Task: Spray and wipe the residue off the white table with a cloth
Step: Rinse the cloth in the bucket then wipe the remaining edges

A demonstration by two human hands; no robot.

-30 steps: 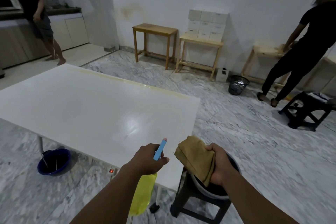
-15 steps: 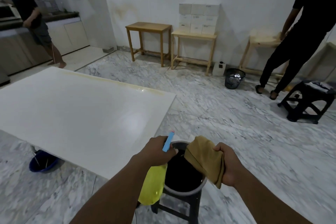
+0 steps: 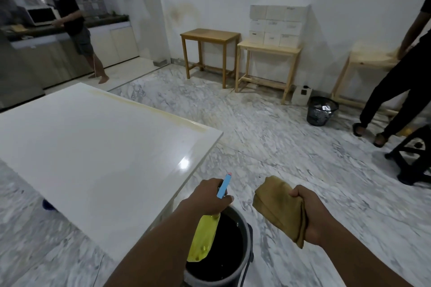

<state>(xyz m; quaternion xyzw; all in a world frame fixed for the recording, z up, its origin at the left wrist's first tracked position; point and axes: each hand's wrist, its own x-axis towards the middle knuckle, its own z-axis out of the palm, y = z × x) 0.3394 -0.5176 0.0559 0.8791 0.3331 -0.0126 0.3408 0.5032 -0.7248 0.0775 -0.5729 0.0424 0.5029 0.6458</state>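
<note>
The white table (image 3: 98,147) fills the left of the view, with a yellowish streak of residue (image 3: 149,107) along its far edge. My left hand (image 3: 210,196) grips a yellow spray bottle (image 3: 204,237) with a blue nozzle, just off the table's near right corner. My right hand (image 3: 307,214) grips a folded mustard-brown cloth (image 3: 277,205), held in the air over the floor to the right of the table.
A dark bucket (image 3: 247,261) stands below my left hand. A person (image 3: 72,21) stands at the kitchen counter back left, another (image 3: 401,84) at the right. Wooden side tables (image 3: 210,35), stacked boxes (image 3: 277,25), a mesh bin (image 3: 321,110) and a black stool (image 3: 415,158) line the back and right.
The view has swung right and stepped back, so the table sits farther left. My hands have spread apart, and the cloth has moved off the bucket to the right.
</note>
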